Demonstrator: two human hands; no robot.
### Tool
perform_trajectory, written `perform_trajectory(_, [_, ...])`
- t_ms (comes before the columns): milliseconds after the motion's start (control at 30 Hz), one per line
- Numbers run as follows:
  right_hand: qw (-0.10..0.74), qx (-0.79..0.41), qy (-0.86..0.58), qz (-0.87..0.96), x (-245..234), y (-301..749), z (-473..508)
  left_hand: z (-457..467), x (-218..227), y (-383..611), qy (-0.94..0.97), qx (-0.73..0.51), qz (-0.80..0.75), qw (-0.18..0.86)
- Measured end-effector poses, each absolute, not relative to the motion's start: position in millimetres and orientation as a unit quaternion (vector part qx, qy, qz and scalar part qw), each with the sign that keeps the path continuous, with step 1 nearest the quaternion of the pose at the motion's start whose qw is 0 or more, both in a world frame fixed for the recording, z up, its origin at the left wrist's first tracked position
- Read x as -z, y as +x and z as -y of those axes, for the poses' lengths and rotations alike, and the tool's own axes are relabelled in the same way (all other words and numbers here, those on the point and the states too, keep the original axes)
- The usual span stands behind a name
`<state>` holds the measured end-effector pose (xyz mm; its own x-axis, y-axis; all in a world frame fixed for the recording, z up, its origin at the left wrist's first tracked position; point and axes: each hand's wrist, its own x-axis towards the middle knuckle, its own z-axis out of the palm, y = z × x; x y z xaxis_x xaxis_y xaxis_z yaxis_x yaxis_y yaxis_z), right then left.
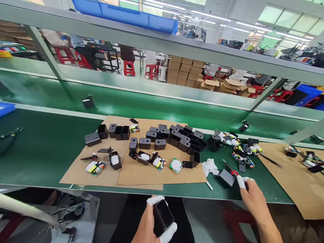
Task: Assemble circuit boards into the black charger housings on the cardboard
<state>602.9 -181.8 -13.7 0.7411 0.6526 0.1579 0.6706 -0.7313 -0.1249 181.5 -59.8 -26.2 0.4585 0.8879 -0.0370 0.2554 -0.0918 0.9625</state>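
My left hand [153,225], with white finger covers, grips a black plastic case [164,215] in front of the table edge, above my lap. The case is tilted, its opening toward me. My right hand [250,192] reaches over the right part of the table, its covered fingertips closed at the end of a red-handled tool [234,173]; the tool's exact kind is too small to make out. Just left of these fingers lies a dark grey box [226,177]. Beside that box are a crumpled white cloth [210,166] and a small white strip [209,185].
Brown cardboard sheets [140,179] on the green table [36,156] bear several black cases [160,144] and circuit boards [96,167]. More boards [243,158] are heaped at right, near black tweezers [271,161]. A shelf beam [146,39] crosses above; people sit beyond.
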Motion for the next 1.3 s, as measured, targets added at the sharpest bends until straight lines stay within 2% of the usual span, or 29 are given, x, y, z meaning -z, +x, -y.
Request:
perform_trajectory(133, [0.101,0.134,-0.921,0.352,4.5,575.8,172.7,50.6,23.7,171.3,0.674,-0.338,-0.410,0.514])
perform_trajectory(200, [0.186,0.192,-0.887,0.377,-2.7,536.8,157.3,46.5,23.0,166.3,0.672,-0.353,-0.416,0.500])
perform_trajectory(267, [0.313,0.123,-0.810,0.480,-9.8,485.8,129.7,43.4,22.1,162.2,0.660,-0.362,-0.438,0.490])
perform_trajectory(300, [0.335,0.071,-0.772,0.535,-13.0,459.2,111.8,42.0,21.4,160.3,0.652,-0.367,-0.450,0.488])
perform_trajectory(367, [0.319,0.015,-0.730,0.604,-18.1,411.3,71.1,39.5,19.5,156.2,0.633,-0.378,-0.470,0.485])
perform_trajectory(467, [0.266,-0.006,-0.732,0.627,-20.7,368.3,11.2,37.1,16.8,147.0,0.623,-0.397,-0.475,0.478])
perform_trajectory(633, [0.256,-0.031,-0.744,0.616,-23.4,363.9,-42.4,39.5,21.9,125.9,0.632,-0.425,-0.461,0.456])
perform_trajectory(800, [0.307,-0.082,-0.746,0.585,-43.0,372.2,-24.2,39.2,26.4,111.1,0.636,-0.411,-0.456,0.469])
perform_trajectory(867, [0.397,-0.174,-0.707,0.558,-48.9,370.0,-2.4,35.0,17.6,109.1,0.636,-0.402,-0.428,0.500])
perform_trajectory(967, [0.601,-0.364,-0.548,0.453,-50.8,359.0,34.6,27.0,-8.4,110.9,0.630,-0.407,-0.380,0.541])
perform_trajectory(1033, [0.671,-0.426,-0.454,0.402,-51.8,348.1,56.1,22.8,-28.5,114.4,0.635,-0.412,-0.365,0.542])
perform_trajectory(1133, [0.687,-0.447,-0.398,0.412,-61.6,331.7,76.5,20.0,-50.8,120.2,0.660,-0.423,-0.333,0.524])
perform_trajectory(1300, [0.666,-0.411,-0.412,0.467,-88.3,321.4,85.5,20.6,-58.2,124.5,0.697,-0.441,-0.296,0.482])
